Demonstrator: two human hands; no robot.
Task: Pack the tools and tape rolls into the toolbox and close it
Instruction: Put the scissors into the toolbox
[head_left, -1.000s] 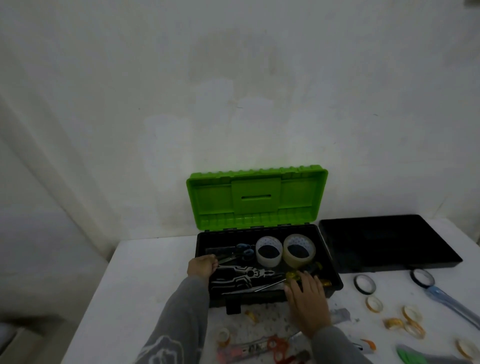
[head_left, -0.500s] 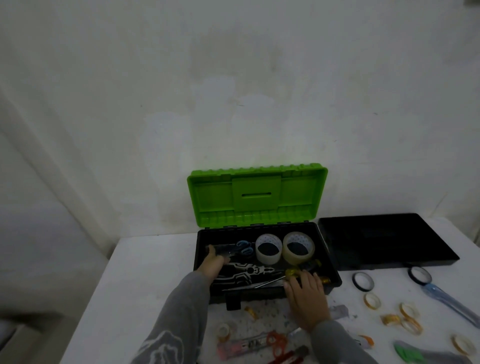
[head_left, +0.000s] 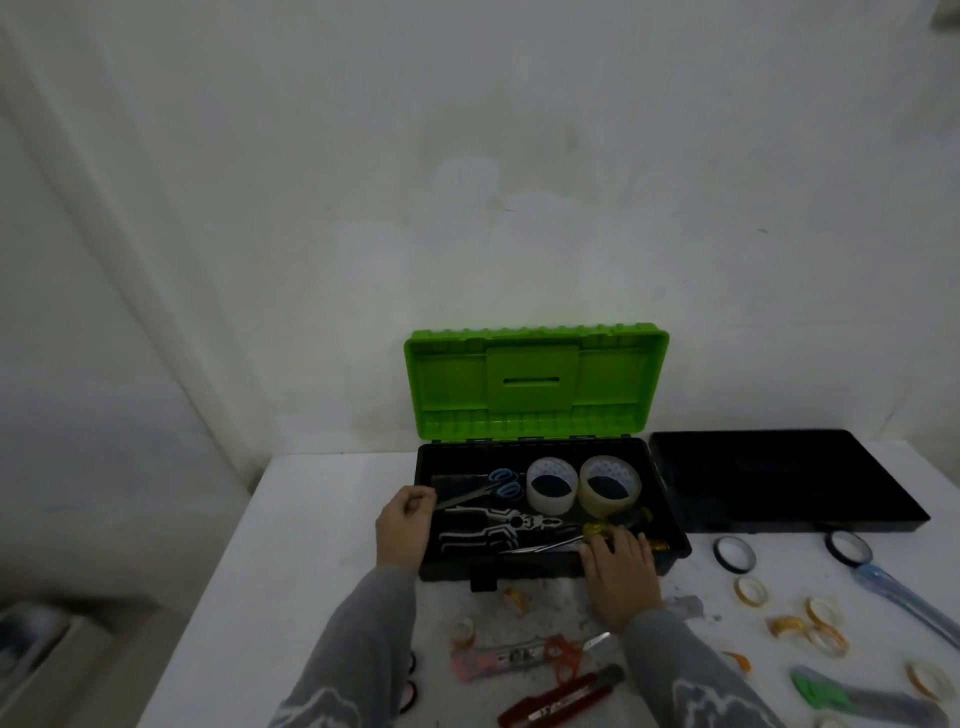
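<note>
glossy green plastic toolbox lid (head_left: 535, 384), matt black tray (head_left: 779, 483)

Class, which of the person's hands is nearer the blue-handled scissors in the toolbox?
Left. The left hand is at the blade tips of the scissors; the right hand rests on the front rim of the toolbox, well to their right.

— Can you read anything on what lies in front of you?
— No, nothing comes out as words or numbers. Your pink packet (head_left: 506, 661) carries dark marks and your red cutter (head_left: 558, 700) has a pale strip along it, but both are too blurred to read.
— And on your toolbox?
— Its green lid (head_left: 535, 410) gives you no lettering you can make out. The white print on your left sleeve (head_left: 322, 704) is too smeared to tell letters from pattern.
</note>
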